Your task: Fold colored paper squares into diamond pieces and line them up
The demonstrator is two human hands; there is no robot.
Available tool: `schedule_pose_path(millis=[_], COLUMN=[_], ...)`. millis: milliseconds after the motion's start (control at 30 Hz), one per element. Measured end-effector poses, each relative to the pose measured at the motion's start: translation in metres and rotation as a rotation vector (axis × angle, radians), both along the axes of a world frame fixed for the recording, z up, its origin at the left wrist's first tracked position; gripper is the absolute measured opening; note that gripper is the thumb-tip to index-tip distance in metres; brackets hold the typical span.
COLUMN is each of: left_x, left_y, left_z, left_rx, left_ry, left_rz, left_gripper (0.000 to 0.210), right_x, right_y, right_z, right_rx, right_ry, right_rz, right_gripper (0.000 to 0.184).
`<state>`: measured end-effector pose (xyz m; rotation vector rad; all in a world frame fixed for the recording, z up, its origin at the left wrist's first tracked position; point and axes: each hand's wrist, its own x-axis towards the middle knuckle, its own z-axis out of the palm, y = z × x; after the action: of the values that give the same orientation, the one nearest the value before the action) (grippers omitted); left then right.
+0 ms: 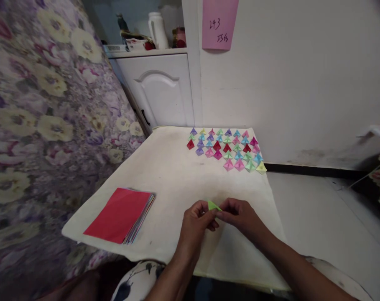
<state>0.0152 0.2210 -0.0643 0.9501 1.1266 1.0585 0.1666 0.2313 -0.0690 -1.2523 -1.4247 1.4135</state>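
Note:
A small piece of folded green paper [212,205] is held between both hands above the near part of the table. My left hand [199,215] pinches its lower left side with thumb and fingers. My right hand [236,212] has thumb and forefinger closed on its right corner. The fingers cover much of the paper, and its pointed top sticks up between them. Toward the back right of the table, folded paper pieces [218,154] in many colours stand in rows. A stack of square coloured paper [119,214], red on top, lies at the left.
The cream-covered table [164,167] reaches back to a white cabinet [164,88] and the wall. A white jug [157,31] stands on the cabinet's shelf. A floral curtain [52,125] hangs along the left. A pink paper sign [219,25] is on the wall.

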Motion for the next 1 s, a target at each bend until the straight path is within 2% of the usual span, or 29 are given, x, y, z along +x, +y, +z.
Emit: schedule_pose_path(millis=[200,433,633,833,1000], left_x=[-0.001,-0.001,0.002,0.005,0.005], left_y=[-0.002,0.0,0.0,-0.002,-0.003], left_z=[0.006,0.003,0.004,0.007,0.008], left_rx=[-0.017,-0.008,-0.038,-0.008,0.028], left_ry=[0.012,0.005,-0.058,-0.082,-0.073], left_rz=[-0.039,-0.067,-0.049,0.022,0.056], left_gripper=[0.019,0.019,0.018,0.019,0.02], right_x=[0.003,0.005,0.005,0.005,0.002], right_y=[0.001,-0.001,-0.005,-0.009,-0.013], right_z=[0.002,0.01,0.017,0.017,0.014], right_rx=[-0.017,0.066,0.266,0.548,0.587], right_ry=[-0.025,-0.123,-0.271,-0.33,-0.345], right_rz=[-0.021,-0.011,-0.086,-0.157,-0.148], right_gripper=[0.017,0.016,0.004,0.016,0.014])
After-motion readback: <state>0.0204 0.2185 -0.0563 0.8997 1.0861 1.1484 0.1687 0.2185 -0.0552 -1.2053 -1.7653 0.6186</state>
